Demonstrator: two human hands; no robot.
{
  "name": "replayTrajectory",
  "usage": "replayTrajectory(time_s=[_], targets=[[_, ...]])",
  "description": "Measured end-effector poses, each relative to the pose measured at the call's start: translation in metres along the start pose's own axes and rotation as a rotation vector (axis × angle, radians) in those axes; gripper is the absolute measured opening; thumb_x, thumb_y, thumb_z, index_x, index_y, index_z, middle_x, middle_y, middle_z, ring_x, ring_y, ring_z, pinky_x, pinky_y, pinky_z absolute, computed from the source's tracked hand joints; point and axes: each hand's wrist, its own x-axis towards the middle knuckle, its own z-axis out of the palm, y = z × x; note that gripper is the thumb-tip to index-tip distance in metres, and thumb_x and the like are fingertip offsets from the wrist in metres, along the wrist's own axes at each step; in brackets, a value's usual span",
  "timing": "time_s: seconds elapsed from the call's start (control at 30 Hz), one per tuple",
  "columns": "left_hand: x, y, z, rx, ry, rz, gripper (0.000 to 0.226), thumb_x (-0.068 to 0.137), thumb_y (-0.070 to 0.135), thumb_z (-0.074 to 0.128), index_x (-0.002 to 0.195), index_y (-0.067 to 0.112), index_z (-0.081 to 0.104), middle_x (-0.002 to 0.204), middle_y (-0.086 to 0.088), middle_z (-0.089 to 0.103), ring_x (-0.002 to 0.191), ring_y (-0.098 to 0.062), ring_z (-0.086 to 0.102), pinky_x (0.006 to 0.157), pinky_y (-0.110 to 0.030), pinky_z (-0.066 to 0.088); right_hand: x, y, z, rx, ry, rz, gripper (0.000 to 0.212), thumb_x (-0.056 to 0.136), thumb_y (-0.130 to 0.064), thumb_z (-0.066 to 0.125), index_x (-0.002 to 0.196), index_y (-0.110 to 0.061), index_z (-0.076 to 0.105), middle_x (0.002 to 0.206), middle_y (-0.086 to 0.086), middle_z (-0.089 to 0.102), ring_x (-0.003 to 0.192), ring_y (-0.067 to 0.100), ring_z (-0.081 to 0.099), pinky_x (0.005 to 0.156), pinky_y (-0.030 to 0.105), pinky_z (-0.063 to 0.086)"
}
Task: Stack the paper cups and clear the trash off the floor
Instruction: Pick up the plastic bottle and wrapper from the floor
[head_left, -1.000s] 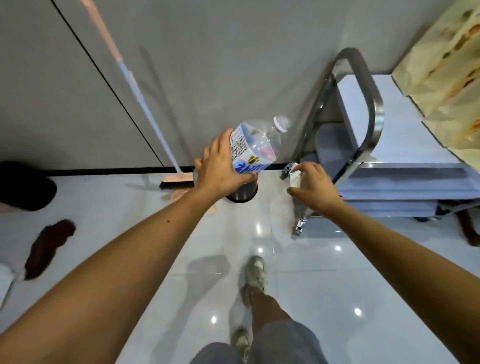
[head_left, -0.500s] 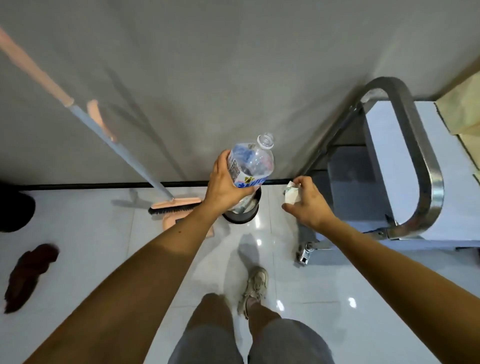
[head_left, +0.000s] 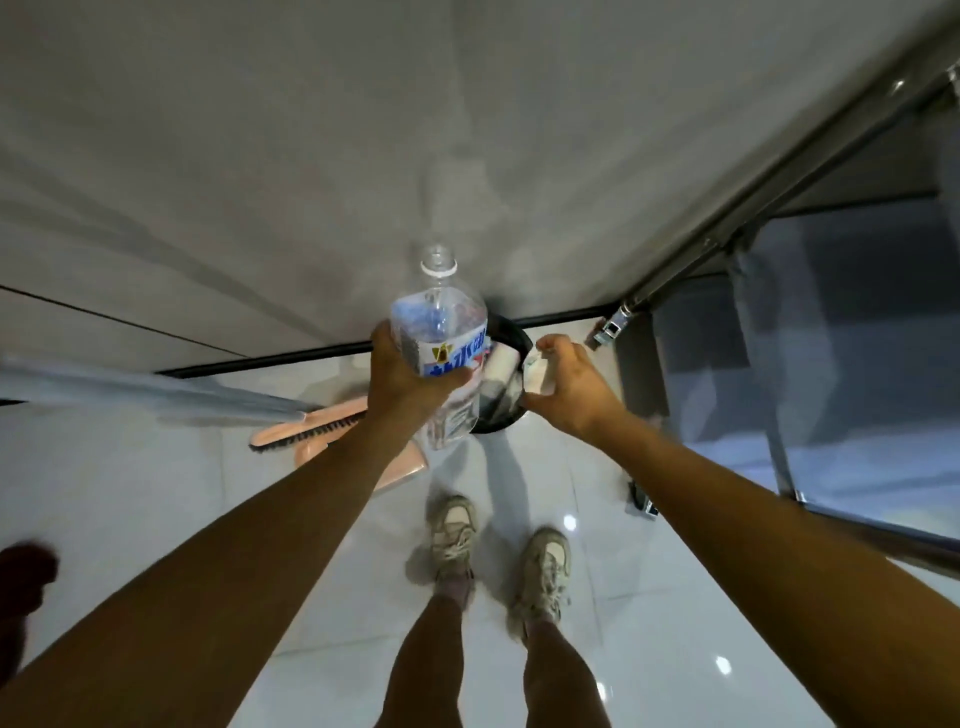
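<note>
At the centre of the frame the left hand (head_left: 402, 376) grips a clear plastic bottle (head_left: 439, 322), fingers and thumb curled round its labelled middle, the open neck pointing toward the top of the frame. Its lower end overlaps the left rim of a black bin (head_left: 517, 335) that stands on the floor against the dark skirting strip (head_left: 260, 358) at the foot of the grey wall. Just right of the bottle, the right hand (head_left: 569, 387) is curled round a small crumpled white scrap (head_left: 535, 371), held over the bin's right rim. White items already lie inside the bin.

The bin is hemmed in. On its left a broom (head_left: 306, 431) leans in from the left edge, its bristled head on the floor, touching a pink dustpan (head_left: 402, 470) beside the left forearm. On its right, the metal frame of a cart (head_left: 769, 208) runs diagonally to the upper right corner, with one caster (head_left: 610, 327) close to the right hand. A dark, blurred shape (head_left: 21, 582) sits at the lower left edge.

Open glossy white tile (head_left: 649, 623) spreads across the lower part of the frame, around the person's two shoes (head_left: 452, 530), which stand just below the bin
</note>
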Motion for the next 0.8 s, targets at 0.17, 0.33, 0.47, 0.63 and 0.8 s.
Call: replayTrajectory(time_s=[0.17,0.33,0.47,0.63,0.8], targets=[[0.026,-0.027,0.007,0.035,-0.054,-0.049,0.091,0.061,0.007,0.082,0.132,0.013,0.027,0.132,-0.002,0.045,0.115,-0.015,0.048,0.096,-0.026,0.041,0.039,0.015,0.022,-0.011,0.005,0.069,0.075,0.08,-0.019,0.068,0.141,-0.015,0.026,0.146,0.012,0.032,0.132,0.034,0.033,0.109,0.038,0.029],[0.036,-0.04,0.019,0.053,-0.097,-0.09,0.094,0.061,0.009,0.083,0.135,0.012,0.025,0.135,-0.006,0.044,0.119,-0.02,0.049,0.099,-0.032,0.043,0.039,0.03,0.036,-0.02,-0.031,0.149,0.065,0.083,-0.021,0.064,0.139,-0.015,0.03,0.141,0.014,0.038,0.126,0.034,0.041,0.107,0.042,0.037],[0.043,-0.037,0.03,0.036,-0.134,-0.107,0.094,0.062,0.012,0.083,0.135,0.014,0.024,0.136,-0.006,0.045,0.12,-0.021,0.049,0.098,-0.03,0.043,0.031,0.033,0.038,-0.048,-0.048,0.145,0.061,0.085,-0.024,0.062,0.137,-0.015,0.033,0.14,0.014,0.039,0.123,0.033,0.044,0.103,0.041,0.04],[0.057,-0.034,0.041,0.077,-0.201,-0.106,0.106,0.066,0.017,0.081,0.143,0.024,0.009,0.144,-0.005,0.038,0.128,-0.025,0.044,0.106,-0.045,0.04,0.025,0.036,0.037,-0.057,-0.038,0.152,0.06,0.086,-0.023,0.061,0.139,-0.016,0.031,0.143,0.01,0.037,0.126,0.031,0.042,0.103,0.037,0.038],[0.049,-0.043,0.044,0.14,-0.235,-0.163,0.111,0.069,0.02,0.079,0.146,0.03,-0.001,0.154,-0.003,0.022,0.138,-0.027,0.03,0.112,-0.043,0.031,0.019,0.041,0.037,-0.071,-0.043,0.174,0.059,0.088,-0.023,0.059,0.139,-0.017,0.031,0.144,0.008,0.038,0.127,0.031,0.042,0.103,0.038,0.039]])
